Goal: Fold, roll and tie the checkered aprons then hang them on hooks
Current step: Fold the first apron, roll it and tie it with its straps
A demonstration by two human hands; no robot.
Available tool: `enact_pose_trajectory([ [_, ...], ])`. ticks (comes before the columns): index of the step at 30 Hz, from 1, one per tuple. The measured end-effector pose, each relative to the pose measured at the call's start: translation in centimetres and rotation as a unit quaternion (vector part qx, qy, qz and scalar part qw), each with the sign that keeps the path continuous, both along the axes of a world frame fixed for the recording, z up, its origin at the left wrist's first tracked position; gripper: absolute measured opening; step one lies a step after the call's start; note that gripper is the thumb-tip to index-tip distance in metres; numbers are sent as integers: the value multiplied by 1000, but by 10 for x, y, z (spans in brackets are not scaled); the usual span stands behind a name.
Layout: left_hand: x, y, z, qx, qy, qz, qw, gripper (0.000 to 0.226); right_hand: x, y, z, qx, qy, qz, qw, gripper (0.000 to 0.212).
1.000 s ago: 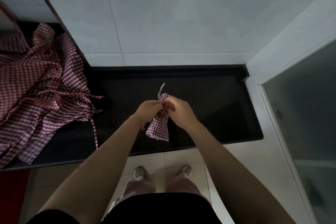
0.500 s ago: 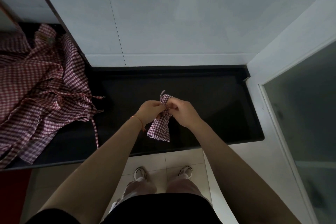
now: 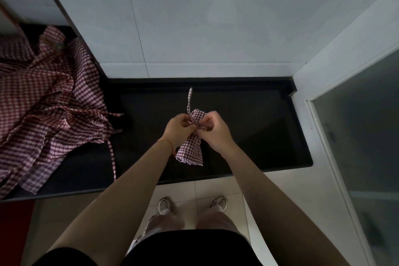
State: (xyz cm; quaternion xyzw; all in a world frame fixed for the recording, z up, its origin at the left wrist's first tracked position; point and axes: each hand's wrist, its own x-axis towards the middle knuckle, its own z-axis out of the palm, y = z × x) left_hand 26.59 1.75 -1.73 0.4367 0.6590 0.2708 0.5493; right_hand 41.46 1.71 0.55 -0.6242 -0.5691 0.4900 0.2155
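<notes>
A rolled red-and-white checkered apron (image 3: pixel 191 151) hangs upright above the black counter (image 3: pixel 248 127), held at its upper part between both hands. My left hand (image 3: pixel 180 128) pinches the strap at the roll's left side. My right hand (image 3: pixel 212 128) pinches the strap on the right. One thin strap end (image 3: pixel 190 100) sticks up above the roll. A pile of loose checkered aprons (image 3: pixel 41 106) lies on the counter's left part, with straps trailing toward the front edge.
A white tiled wall (image 3: pixel 194 17) rises behind the counter. A white frame with a glass panel (image 3: pixel 362 136) stands at the right. Below the counter's front edge are pale floor tiles (image 3: pixel 192 192) and my shoes.
The strap end now sticks up longer above the roll than before. Both hands stay at the top of the roll and have shifted only slightly.
</notes>
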Motion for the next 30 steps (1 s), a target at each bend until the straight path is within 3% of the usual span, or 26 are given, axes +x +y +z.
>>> enact_pose_trajectory([
  [3,2,1,4,6,0,0,1000,30,-4,2,1,75,-93,88,989,11],
  [8,1,5,8,-5,51,27,998,27,-12,2,2,117,-181,115,970,5],
  [15,-4,3,6,7,45,-27,999,19,-17,-7,-1,157,-245,138,947,19],
  [20,2,6,13,44,132,-62,988,20,-23,-2,-3,101,-287,151,941,27],
  [22,5,9,15,49,156,-74,984,18,-27,3,-2,83,-338,187,919,29],
  [27,3,4,11,85,173,-123,973,27,-25,7,0,120,-331,208,912,25],
  [30,0,2,8,94,194,-148,965,21,-25,15,5,42,-323,194,925,27],
])
